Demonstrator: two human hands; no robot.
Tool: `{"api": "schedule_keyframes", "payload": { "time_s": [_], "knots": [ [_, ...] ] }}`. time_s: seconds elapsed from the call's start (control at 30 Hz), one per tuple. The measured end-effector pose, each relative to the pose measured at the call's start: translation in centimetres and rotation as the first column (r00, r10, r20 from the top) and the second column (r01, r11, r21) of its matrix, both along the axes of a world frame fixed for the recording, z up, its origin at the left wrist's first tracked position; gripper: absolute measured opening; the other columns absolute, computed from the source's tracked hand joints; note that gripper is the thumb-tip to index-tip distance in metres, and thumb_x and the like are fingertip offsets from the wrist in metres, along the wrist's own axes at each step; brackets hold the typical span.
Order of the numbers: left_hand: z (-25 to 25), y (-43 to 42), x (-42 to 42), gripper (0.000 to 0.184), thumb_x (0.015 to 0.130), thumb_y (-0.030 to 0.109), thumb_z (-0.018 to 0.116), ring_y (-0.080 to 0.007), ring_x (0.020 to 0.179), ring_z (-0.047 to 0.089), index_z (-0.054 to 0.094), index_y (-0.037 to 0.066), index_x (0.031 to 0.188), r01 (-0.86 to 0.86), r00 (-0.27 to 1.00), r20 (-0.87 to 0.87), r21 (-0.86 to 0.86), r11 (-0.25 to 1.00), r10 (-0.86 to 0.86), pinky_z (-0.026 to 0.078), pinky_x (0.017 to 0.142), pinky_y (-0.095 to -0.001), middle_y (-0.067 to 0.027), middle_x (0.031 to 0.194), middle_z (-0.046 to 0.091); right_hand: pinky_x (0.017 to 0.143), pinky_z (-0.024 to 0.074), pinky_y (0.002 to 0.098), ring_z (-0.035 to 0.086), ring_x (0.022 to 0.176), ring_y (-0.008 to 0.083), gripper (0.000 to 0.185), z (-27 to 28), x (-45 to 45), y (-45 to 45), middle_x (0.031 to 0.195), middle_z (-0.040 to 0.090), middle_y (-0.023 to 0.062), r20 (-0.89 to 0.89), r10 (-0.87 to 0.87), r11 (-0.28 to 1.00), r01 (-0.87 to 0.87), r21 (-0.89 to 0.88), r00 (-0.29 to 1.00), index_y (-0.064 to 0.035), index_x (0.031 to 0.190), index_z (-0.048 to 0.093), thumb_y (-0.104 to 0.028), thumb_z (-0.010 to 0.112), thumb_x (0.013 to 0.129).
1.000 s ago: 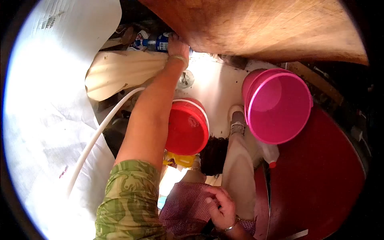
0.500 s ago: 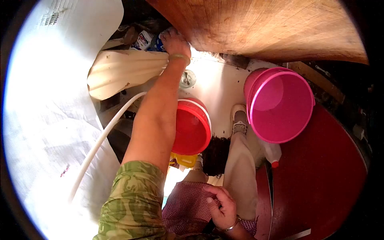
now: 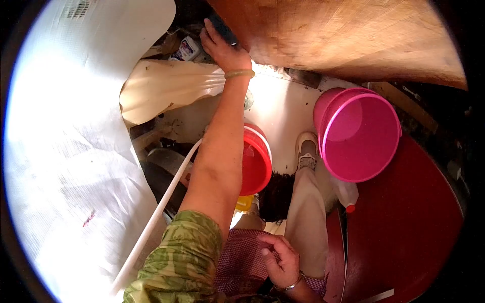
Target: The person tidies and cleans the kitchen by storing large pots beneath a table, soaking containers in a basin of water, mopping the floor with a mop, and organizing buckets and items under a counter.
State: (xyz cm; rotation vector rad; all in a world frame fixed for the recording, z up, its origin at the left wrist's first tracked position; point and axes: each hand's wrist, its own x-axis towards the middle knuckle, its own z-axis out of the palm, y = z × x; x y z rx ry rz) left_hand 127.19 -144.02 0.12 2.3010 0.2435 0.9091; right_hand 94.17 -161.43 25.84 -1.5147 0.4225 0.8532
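My left hand [image 3: 226, 50] is stretched out at the top, beneath the edge of a wooden panel. Its fingers are bent against a dark blue object [image 3: 222, 29], whose kind is hidden by the hand and shadow. Left of the fingers lies a white labelled bottle [image 3: 187, 49]. A clear glass jar [image 3: 248, 100] shows partly behind my left forearm. My right hand [image 3: 281, 260] rests by my lap over the checked cloth [image 3: 241, 260], loosely curled with thumb and index finger apart and nothing visible in it.
A red bucket [image 3: 256, 164] stands beside my left forearm, partly covered. Right of my shoe [image 3: 306, 149] is a pink bucket [image 3: 361, 139], with a red-capped plastic bottle [image 3: 347, 193] below it. The wooden panel [image 3: 343, 38] overhangs the top; a white hose [image 3: 154, 222] runs along the left.
My left hand has shifted slightly right and its fingers now point upward beside the dark blue object. The blue-labelled item beside the white bottle no longer shows there. My right hand stays put.
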Motion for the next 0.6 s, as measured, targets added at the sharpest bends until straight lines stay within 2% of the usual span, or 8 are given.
{"api": "schedule_keyframes", "payload": {
  "time_s": [0.13, 0.23, 0.33, 0.43, 0.6],
  "knots": [
    [0.2, 0.0, -0.2, 0.087, 0.066, -0.002, 0.071, -0.0418, 0.126, 0.029, 0.025, 0.004, 0.14, -0.056, 0.998, -0.048, -0.096, 0.994, 0.052, 0.027, 0.106, -0.0461, -0.0252, 0.137, 0.025, 0.084, 0.046, 0.032, 0.06, 0.094, 0.0242, 0.025, -0.1, -0.3, 0.1, 0.101, 0.061, 0.0157, 0.003, 0.034, 0.999, -0.034, -0.008, 0.999, 0.0024, 0.108, 0.058, -0.008, 0.055, 0.086],
    [0.6, -0.6, -0.3, 0.087, 0.067, -0.006, 0.069, -0.0413, 0.127, 0.03, 0.023, 0.005, 0.141, -0.062, 0.998, 0.013, -0.19, 0.98, 0.065, 0.028, 0.107, -0.0446, -0.0251, 0.139, 0.021, 0.082, 0.0466, 0.0314, 0.061, 0.092, 0.0231, 0.024, 0.0, -0.3, 0.1, 0.1, 0.06, 0.0154, 0.017, 0.034, 0.999, -0.034, -0.002, 0.999, 0.002, 0.108, 0.058, -0.008, 0.055, 0.087],
    [1.6, -1.6, -1.7, 0.087, 0.068, -0.006, 0.068, -0.0422, 0.127, 0.031, 0.022, 0.004, 0.141, -0.114, 0.993, -0.056, -0.198, 0.974, 0.105, 0.029, 0.107, -0.0442, -0.025, 0.14, 0.02, 0.081, 0.0469, 0.0306, 0.061, 0.09, 0.0225, 0.024, -0.1, -0.6, 0.3, 0.1, 0.06, 0.0152, -0.007, 0.003, 1.0, -0.003, 0.019, 1.0, 0.0017, 0.108, 0.058, -0.008, 0.054, 0.086],
    [2.2, -1.9, -2.6, 0.086, 0.07, -0.006, 0.067, -0.0433, 0.128, 0.031, 0.021, 0.002, 0.141, -0.062, 0.998, 0.004, -0.171, 0.983, 0.064, 0.03, 0.106, -0.0455, -0.0252, 0.14, 0.02, 0.081, 0.0469, 0.0302, 0.061, 0.09, 0.0221, 0.024, -1.1, -1.6, -0.2, 0.1, 0.06, 0.015, 0.072, 0.083, 0.997, -0.082, -0.017, 0.994, 0.0016, 0.108, 0.058, -0.007, 0.054, 0.086],
    [2.9, -2.5, -3.7, 0.084, 0.072, -0.001, 0.067, -0.043, 0.127, 0.032, 0.02, 0.001, 0.141, -0.13, 0.991, -0.061, -0.129, 0.983, 0.123, 0.031, 0.105, -0.0462, -0.0237, 0.14, 0.023, 0.081, 0.0468, 0.0306, 0.06, 0.089, 0.0225, 0.024, -0.9, -1.5, -0.2, 0.098, 0.06, 0.0145, 0.081, 0.064, 0.998, -0.063, -0.017, 0.995, 0.0018, 0.107, 0.058, -0.007, 0.054, 0.086]
  ]
}}
